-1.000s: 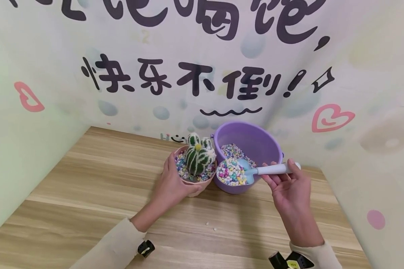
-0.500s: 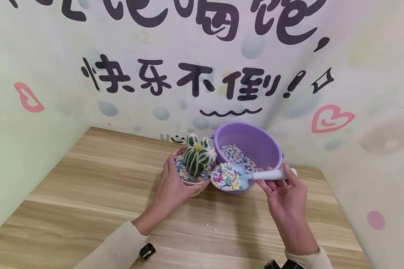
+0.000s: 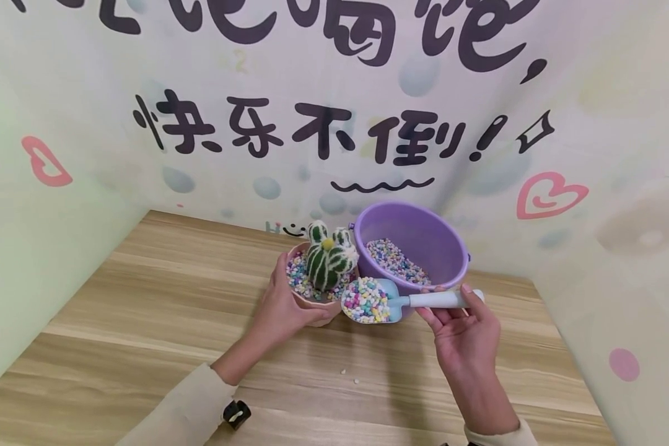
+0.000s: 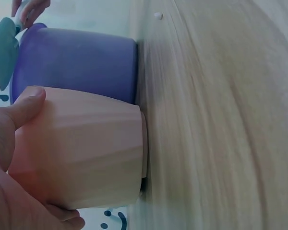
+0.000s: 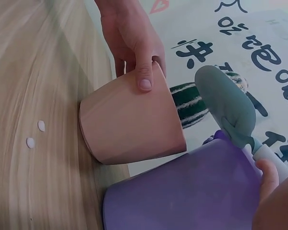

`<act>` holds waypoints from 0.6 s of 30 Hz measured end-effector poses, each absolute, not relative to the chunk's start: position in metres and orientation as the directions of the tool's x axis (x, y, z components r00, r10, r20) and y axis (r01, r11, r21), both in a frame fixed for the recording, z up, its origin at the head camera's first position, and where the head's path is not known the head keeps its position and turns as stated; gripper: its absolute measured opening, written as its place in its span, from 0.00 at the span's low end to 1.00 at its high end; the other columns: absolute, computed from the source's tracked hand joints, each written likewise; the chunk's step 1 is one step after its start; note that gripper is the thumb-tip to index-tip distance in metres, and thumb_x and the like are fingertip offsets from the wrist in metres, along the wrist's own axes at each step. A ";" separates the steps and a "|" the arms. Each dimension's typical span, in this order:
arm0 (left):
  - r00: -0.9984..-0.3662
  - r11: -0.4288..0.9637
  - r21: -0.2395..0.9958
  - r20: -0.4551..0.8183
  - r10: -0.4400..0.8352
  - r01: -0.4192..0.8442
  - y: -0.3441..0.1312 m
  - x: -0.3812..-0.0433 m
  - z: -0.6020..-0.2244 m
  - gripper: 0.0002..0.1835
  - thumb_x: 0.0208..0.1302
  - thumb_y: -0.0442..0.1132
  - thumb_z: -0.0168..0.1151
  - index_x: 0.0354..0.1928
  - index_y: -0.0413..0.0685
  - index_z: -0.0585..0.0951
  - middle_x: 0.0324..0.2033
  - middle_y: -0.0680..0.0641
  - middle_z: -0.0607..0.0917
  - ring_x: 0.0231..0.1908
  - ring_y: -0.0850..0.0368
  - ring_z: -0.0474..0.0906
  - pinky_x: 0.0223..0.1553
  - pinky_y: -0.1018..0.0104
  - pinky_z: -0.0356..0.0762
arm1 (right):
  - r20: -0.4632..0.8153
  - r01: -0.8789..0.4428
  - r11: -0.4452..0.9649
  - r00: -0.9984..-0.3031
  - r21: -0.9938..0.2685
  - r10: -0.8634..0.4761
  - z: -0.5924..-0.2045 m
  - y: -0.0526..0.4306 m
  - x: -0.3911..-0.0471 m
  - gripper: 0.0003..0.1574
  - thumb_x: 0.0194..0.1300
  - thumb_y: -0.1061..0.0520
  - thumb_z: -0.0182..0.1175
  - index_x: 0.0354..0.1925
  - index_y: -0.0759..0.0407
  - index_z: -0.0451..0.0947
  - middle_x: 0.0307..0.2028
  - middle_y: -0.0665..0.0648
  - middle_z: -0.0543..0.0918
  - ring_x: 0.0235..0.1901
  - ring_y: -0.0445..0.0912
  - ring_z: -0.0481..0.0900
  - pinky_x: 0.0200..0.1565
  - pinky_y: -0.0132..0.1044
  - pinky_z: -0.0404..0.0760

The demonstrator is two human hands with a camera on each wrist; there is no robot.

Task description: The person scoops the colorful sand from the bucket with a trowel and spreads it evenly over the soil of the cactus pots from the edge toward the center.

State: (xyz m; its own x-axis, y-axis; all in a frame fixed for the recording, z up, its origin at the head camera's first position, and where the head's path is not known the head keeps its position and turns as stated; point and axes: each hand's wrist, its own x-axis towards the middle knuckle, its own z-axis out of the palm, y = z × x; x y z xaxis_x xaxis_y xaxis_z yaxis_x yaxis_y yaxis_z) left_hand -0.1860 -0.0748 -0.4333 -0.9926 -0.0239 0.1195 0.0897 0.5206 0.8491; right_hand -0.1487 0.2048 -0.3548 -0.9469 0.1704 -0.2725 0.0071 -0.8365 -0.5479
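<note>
My left hand (image 3: 285, 310) grips the side of a pinkish flowerpot (image 5: 132, 117), thumb near the front rim. In the pot stands a green cactus (image 3: 326, 266) with white stripes and a yellow dot, ringed by colourful pebbles (image 3: 298, 275). My right hand (image 3: 468, 337) holds the white handle of a light blue scoop (image 3: 393, 303), heaped with pastel pebbles (image 3: 366, 300). The scoop's tip overlaps the pot's right rim in the head view, in front of the purple bucket (image 3: 424, 235). From the right wrist view, the scoop's underside shows above the bucket.
More pebbles (image 3: 396, 260) lie in the bucket, which stands right beside the pot. Two small white pebbles lie on the wooden table (image 3: 145, 334) in front. A printed cloth wall (image 3: 245, 179) rises close behind the bucket and pot.
My right hand has brought the loaded scoop leftward and slightly down, from over the bucket's front rim to the pot's edge. My left hand stays on the pot.
</note>
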 end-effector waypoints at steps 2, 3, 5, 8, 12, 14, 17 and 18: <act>-0.992 0.508 0.856 0.124 -0.016 0.099 -0.076 -0.187 -0.434 0.75 0.32 0.54 0.84 0.77 0.57 0.39 0.72 0.35 0.56 0.68 0.34 0.58 0.64 0.36 0.60 | -0.267 0.002 -0.837 -0.948 -0.547 0.173 -0.356 0.203 -0.148 0.10 0.71 0.57 0.54 0.48 0.60 0.70 0.39 0.66 0.85 0.44 0.58 0.85 0.43 0.55 0.83; -0.992 0.506 0.856 0.127 -0.015 0.102 -0.077 -0.187 -0.434 0.75 0.32 0.54 0.84 0.77 0.57 0.39 0.72 0.35 0.56 0.68 0.34 0.58 0.64 0.36 0.60 | -0.264 -0.001 -0.837 -0.949 -0.547 0.174 -0.356 0.203 -0.148 0.10 0.71 0.57 0.54 0.48 0.60 0.71 0.39 0.66 0.85 0.43 0.58 0.85 0.43 0.55 0.83; -0.991 0.500 0.859 0.135 -0.014 0.110 -0.076 -0.187 -0.434 0.75 0.32 0.53 0.84 0.77 0.56 0.41 0.71 0.35 0.58 0.68 0.35 0.59 0.65 0.37 0.60 | -0.258 -0.011 -0.841 -0.949 -0.541 0.179 -0.358 0.202 -0.147 0.10 0.71 0.57 0.54 0.48 0.61 0.71 0.38 0.66 0.85 0.43 0.58 0.85 0.42 0.55 0.83; -0.990 0.497 0.861 0.138 -0.020 0.110 -0.075 -0.186 -0.433 0.74 0.31 0.52 0.85 0.77 0.55 0.41 0.71 0.35 0.60 0.67 0.35 0.61 0.64 0.38 0.62 | -0.248 -0.026 -0.842 -0.950 -0.540 0.189 -0.360 0.200 -0.146 0.10 0.72 0.58 0.53 0.48 0.61 0.72 0.36 0.66 0.85 0.40 0.58 0.86 0.42 0.55 0.83; -0.991 0.504 0.858 0.130 -0.040 0.092 -0.072 -0.185 -0.434 0.75 0.32 0.53 0.84 0.77 0.55 0.40 0.71 0.34 0.59 0.67 0.35 0.61 0.64 0.38 0.63 | -0.239 -0.051 -0.833 -0.947 -0.550 0.215 -0.363 0.198 -0.146 0.09 0.71 0.58 0.53 0.47 0.62 0.72 0.35 0.66 0.85 0.37 0.58 0.87 0.40 0.54 0.84; -0.990 0.507 0.858 0.131 -0.055 0.085 -0.070 -0.184 -0.434 0.75 0.32 0.55 0.84 0.77 0.55 0.40 0.71 0.34 0.59 0.67 0.35 0.61 0.64 0.39 0.63 | -0.235 -0.061 -0.829 -0.945 -0.556 0.228 -0.364 0.196 -0.146 0.08 0.71 0.59 0.53 0.46 0.62 0.72 0.34 0.65 0.86 0.35 0.57 0.87 0.40 0.53 0.84; -0.988 0.505 0.860 0.131 -0.077 0.075 -0.068 -0.183 -0.433 0.74 0.31 0.55 0.84 0.77 0.56 0.42 0.69 0.36 0.62 0.66 0.36 0.63 0.63 0.40 0.65 | -0.228 -0.072 -0.822 -0.944 -0.565 0.239 -0.365 0.193 -0.146 0.07 0.71 0.60 0.54 0.44 0.62 0.73 0.34 0.63 0.86 0.34 0.56 0.86 0.40 0.52 0.85; -0.988 0.505 0.860 0.131 -0.081 0.073 -0.067 -0.183 -0.433 0.74 0.31 0.55 0.84 0.76 0.56 0.42 0.69 0.36 0.62 0.66 0.37 0.63 0.63 0.40 0.65 | -0.226 -0.075 -0.820 -0.944 -0.567 0.242 -0.366 0.192 -0.146 0.06 0.70 0.60 0.54 0.43 0.62 0.73 0.33 0.63 0.86 0.34 0.56 0.86 0.40 0.52 0.85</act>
State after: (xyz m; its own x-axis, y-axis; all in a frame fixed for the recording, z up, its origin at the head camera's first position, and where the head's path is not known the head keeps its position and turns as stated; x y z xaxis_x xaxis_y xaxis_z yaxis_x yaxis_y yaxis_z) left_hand -0.1825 -0.0671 -0.4329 -0.9881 -0.0809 0.1310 0.0727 0.5051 0.8600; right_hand -0.1458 0.1919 -0.3655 -0.9436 0.2419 -0.2260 -0.0745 -0.8203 -0.5670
